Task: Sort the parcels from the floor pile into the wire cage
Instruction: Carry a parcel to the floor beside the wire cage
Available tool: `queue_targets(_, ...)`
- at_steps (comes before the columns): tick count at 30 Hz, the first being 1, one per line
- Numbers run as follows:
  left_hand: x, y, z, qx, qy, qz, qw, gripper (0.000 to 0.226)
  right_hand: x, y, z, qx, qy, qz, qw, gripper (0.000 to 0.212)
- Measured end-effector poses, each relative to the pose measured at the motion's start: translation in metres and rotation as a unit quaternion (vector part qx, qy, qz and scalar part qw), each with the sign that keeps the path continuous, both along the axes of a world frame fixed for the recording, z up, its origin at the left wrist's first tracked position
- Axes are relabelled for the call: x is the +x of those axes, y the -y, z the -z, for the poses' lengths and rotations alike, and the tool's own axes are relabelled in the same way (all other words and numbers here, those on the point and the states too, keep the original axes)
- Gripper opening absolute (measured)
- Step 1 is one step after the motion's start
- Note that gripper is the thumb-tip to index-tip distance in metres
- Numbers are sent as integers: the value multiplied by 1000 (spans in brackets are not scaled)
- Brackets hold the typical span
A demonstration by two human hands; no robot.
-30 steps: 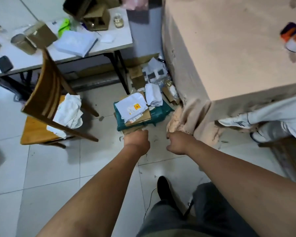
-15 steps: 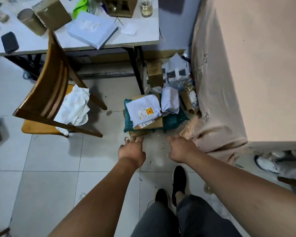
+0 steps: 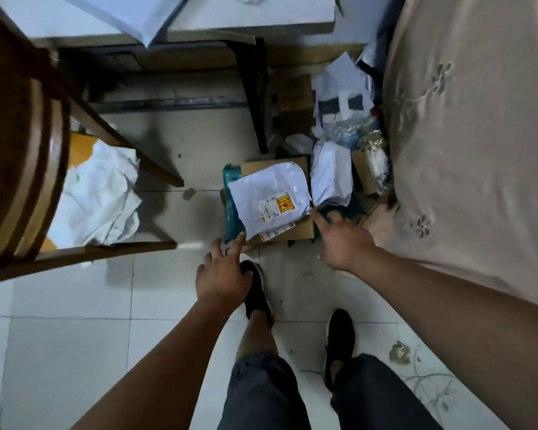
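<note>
Left hand (image 3: 224,271) and right hand (image 3: 342,240) spread, holding nothing; white mailer (image 3: 269,201) looks light and floppy, I'd pinch its edge.

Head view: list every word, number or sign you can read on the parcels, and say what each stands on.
Nothing reads clearly.
Shipping label on the white mailer bag: too small and blurred.
Yellow sticker on that bag: a red mark, characters unreadable.
Label strip on the cardboard box beneath: unreadable.
Faint print on the brown carton behind: blurred.
</note>
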State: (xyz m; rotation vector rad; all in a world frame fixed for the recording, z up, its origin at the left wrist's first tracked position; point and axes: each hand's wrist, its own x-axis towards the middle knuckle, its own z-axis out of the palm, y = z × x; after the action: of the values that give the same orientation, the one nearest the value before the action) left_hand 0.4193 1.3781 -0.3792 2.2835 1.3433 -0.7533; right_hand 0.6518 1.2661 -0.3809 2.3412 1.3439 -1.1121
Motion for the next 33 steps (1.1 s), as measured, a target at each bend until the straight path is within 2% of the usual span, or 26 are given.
queue_targets(7, 32, -98, 110, -24, -1, 24, 999, 89, 14, -72, 106, -13, 12, -9, 1000, 113)
queue_targets(13, 75, -138, 217, -81, -15, 10, 997, 105, 23, -136, 211, -11, 18, -48, 999, 134)
queue_targets(16, 87, -141, 259, -126, 46, -37, 990, 114, 26, -154, 250, -9, 12, -40, 999, 146)
queue_targets(19, 92, -136, 285, -160, 155, -129, 966, 112, 23, -164, 272, -2, -14, -19, 1000, 151)
queue_targets(25, 97, -132, 303, -153, 193, -203, 948, 117, 10, -167, 287, 37, -16, -11, 999, 144)
queue_targets(28, 98, -135, 294, -136, 187, -202, 952, 114, 9, -168, 282, 65, -44, 11, 997, 134)
queue_targets(33, 89, -141, 265, -112, 183, -180, 960, 113, 13, -172, 252, 98, -96, 78, 987, 128)
